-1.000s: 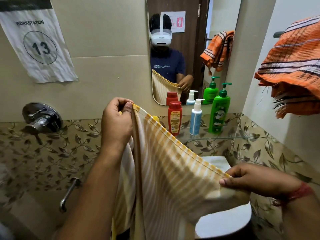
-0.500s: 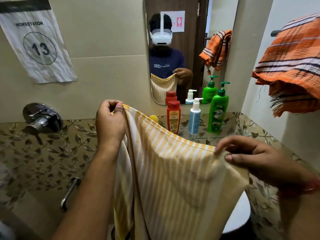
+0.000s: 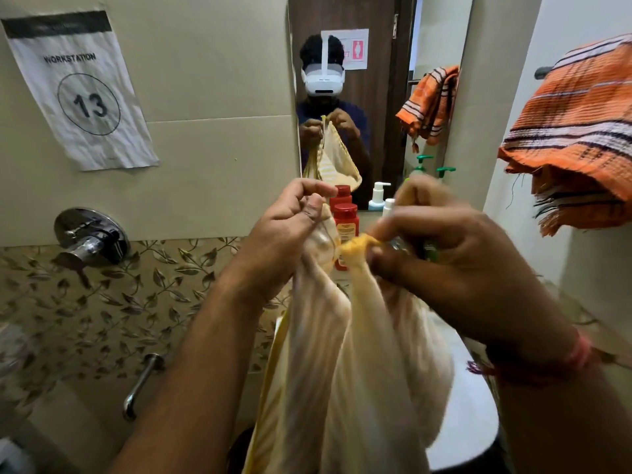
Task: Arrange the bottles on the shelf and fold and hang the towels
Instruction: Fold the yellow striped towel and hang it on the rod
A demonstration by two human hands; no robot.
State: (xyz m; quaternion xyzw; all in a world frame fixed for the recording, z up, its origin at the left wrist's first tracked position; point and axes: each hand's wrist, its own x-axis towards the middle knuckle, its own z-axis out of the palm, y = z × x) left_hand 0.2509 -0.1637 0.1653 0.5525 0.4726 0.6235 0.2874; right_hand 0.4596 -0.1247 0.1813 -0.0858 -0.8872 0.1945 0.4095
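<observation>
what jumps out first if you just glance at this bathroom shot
Front and centre, the left hand and right hand pinch the top corners of a yellow striped towel close together, the cloth hanging down between the forearms. At the right edge an orange striped towel is draped over a rail. Upper left, a paper sign reading WORKSTATION 13 is stuck on the wall.

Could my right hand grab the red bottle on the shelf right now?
Probably not yet: the right hand is pinching a corner of the yellow towel, which hangs in front of the red bottle. It would need to let go first.
</observation>
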